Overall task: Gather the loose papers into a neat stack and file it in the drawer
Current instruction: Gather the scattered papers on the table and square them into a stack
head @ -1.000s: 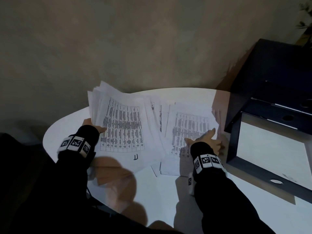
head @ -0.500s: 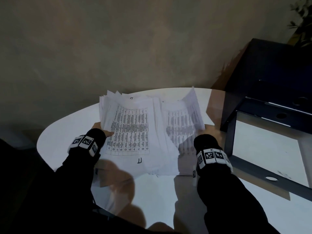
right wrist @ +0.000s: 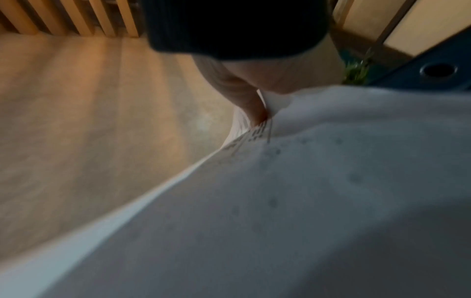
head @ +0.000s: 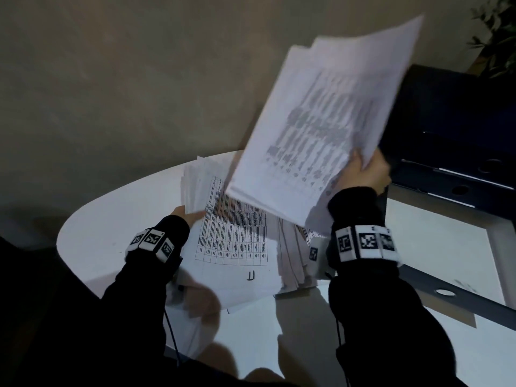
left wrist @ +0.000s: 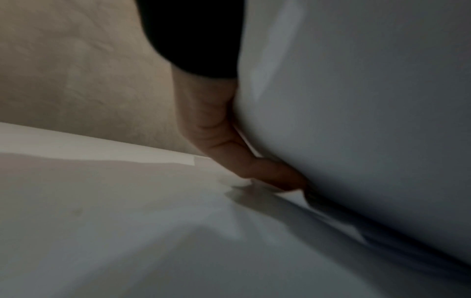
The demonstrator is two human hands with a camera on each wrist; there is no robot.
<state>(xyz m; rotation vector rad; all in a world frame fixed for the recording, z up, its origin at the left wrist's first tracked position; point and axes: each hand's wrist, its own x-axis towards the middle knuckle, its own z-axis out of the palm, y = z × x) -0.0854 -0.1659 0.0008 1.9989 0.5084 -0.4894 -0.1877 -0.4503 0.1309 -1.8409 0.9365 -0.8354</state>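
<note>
My right hand [head: 367, 170] grips a sheaf of printed papers [head: 326, 113] by its right edge and holds it tilted in the air above the table. In the right wrist view the sheaf [right wrist: 305, 201] fills the lower frame, pinched at my right hand [right wrist: 254, 108]. A second pile of printed sheets [head: 234, 238] lies on the white table [head: 111, 219]. My left hand [head: 187, 216] holds that pile's left edge, thumb on top; in the left wrist view my left hand [left wrist: 229, 157] has fingers tucked under the paper [left wrist: 356, 100]. The black drawer [head: 446, 261] stands open at right.
A black cabinet [head: 452, 121] stands on the table's right side behind the open drawer. More loose sheets [head: 293, 263] fan out under the raised sheaf. A plant [head: 499, 37] shows at the top right corner. Bare tabletop lies in front of the pile.
My right hand has lifted its share of the papers off the table, up and toward the right. The left hand stays at the left pile's edge.
</note>
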